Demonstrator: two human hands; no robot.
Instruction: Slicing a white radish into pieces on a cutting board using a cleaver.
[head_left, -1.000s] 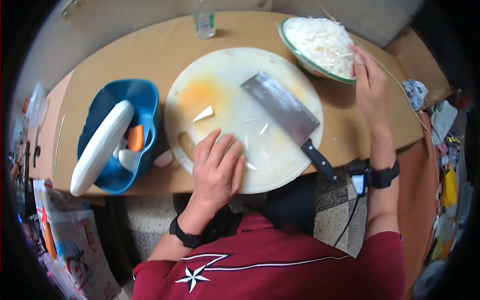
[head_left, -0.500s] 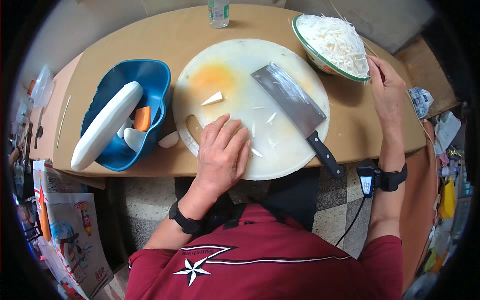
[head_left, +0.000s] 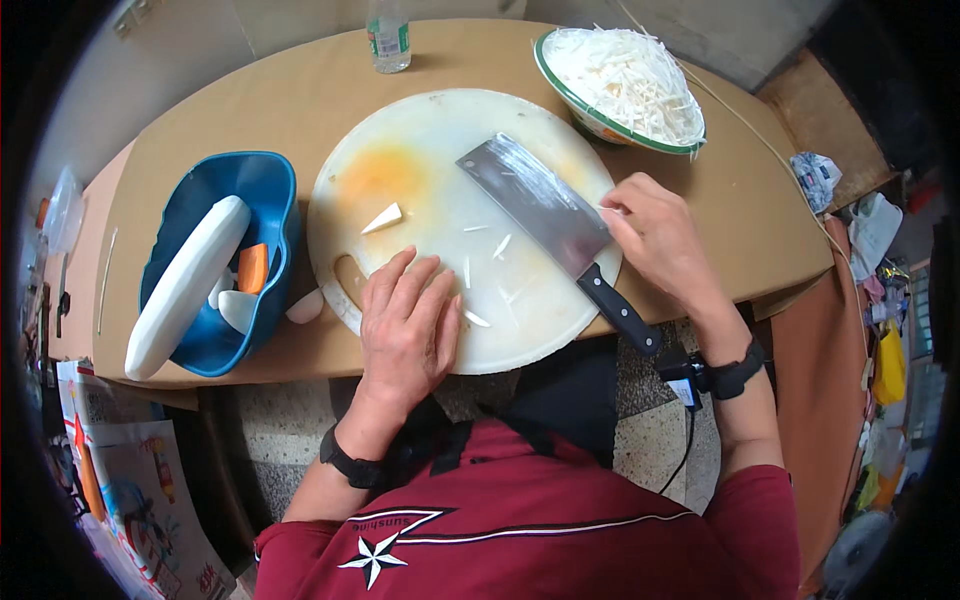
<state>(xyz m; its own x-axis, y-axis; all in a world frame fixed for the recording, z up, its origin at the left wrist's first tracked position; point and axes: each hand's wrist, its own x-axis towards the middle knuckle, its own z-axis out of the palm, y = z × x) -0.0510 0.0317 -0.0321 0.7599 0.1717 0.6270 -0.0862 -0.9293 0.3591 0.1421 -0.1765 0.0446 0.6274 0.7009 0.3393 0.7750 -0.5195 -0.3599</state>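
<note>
My left hand point(head_left: 408, 325) lies on the lower left of the round white cutting board point(head_left: 440, 120), fingers loosely spread, holding nothing. My right hand point(head_left: 660, 238) is at the board's right edge beside the cleaver point(head_left: 535, 200), thumb and fingertips pinched together. A small pale bit seems to show at the fingertips, too small to name surely. The cleaver lies flat, its black handle reaching past the near edge of the board. A white wedge point(head_left: 382, 218) and several thin white shreds point(head_left: 502, 245) are on the board. A green-rimmed bowl point(head_left: 690, 150) heaped with white shreds point(head_left: 635, 80) stands at the back right.
On the left, a blue basin point(head_left: 270, 180) holds a long peeled white radish point(head_left: 185, 290), an orange carrot piece point(head_left: 253, 268) and white pieces. Another white piece point(head_left: 305, 307) lies between basin and board. A clear bottle point(head_left: 390, 45) stands at the far edge of the brown table point(head_left: 480, 55).
My right hand has left the bowl's rim and come nearer, to the board's right edge, its fingers pinched. The left hand stays on the board. The whole view has shifted slightly.
</note>
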